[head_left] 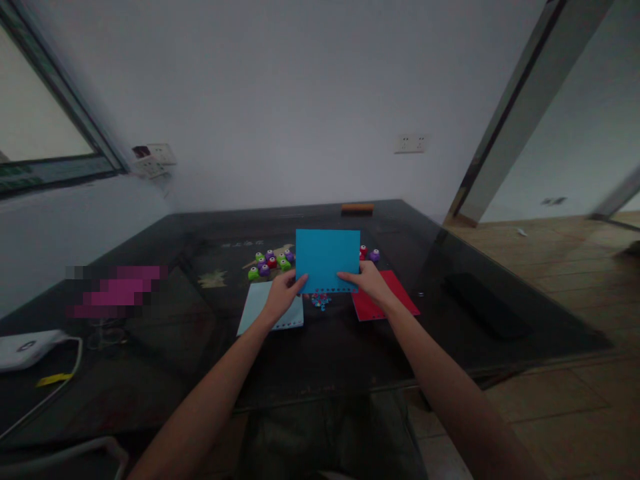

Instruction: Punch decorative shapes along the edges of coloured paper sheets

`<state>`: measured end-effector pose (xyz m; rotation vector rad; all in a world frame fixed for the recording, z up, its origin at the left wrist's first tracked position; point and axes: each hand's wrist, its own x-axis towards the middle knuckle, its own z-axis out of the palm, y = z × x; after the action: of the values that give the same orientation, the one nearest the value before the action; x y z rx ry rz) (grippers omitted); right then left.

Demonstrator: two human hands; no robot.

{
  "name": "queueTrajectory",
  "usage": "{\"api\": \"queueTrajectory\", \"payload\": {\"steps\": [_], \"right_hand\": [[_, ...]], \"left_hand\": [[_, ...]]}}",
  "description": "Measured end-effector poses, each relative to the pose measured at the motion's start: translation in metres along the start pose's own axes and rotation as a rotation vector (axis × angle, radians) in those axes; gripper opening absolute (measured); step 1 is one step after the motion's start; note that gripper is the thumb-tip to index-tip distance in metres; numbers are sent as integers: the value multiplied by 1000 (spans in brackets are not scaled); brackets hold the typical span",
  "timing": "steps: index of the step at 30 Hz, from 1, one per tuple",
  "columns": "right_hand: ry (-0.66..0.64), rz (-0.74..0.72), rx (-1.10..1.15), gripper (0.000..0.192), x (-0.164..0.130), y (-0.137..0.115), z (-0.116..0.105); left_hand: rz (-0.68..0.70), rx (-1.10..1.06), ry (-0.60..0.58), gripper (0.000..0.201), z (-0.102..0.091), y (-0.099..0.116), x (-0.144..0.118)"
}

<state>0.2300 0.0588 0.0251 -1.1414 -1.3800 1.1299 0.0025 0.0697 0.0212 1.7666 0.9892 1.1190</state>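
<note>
A bright blue sheet of paper [327, 255] is held up over the table, with a row of small punched holes along its lower edge. My left hand [281, 292] pinches its lower left corner, thumb in front. At the lower right, my right hand [369, 280] grips the same sheet. Small blue and other coloured paper bits [321, 301] lie scattered below it. Pale blue paper [255, 303], also with holes along its near edge, lies partly under my left forearm. Red paper [393, 293] rests beside my right wrist, partly covered by it.
Several small green, purple and red craft punches [271, 263] stand behind the pale paper; red and purple ones [375, 255] show right of the blue sheet. A brown bar [357, 209] lies at the back. At right is a long black object [483, 303], at left a white device [30, 348] with a cable.
</note>
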Motion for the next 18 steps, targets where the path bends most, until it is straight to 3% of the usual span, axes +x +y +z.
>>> {"api": "queueTrajectory", "payload": {"steps": [7, 18], "right_hand": [[49, 14, -13, 30, 0, 0, 0], [117, 14, 73, 30, 3, 2, -1]], "left_hand": [[23, 28, -2, 32, -3, -5, 1], [24, -14, 162, 34, -30, -21, 16]]}}
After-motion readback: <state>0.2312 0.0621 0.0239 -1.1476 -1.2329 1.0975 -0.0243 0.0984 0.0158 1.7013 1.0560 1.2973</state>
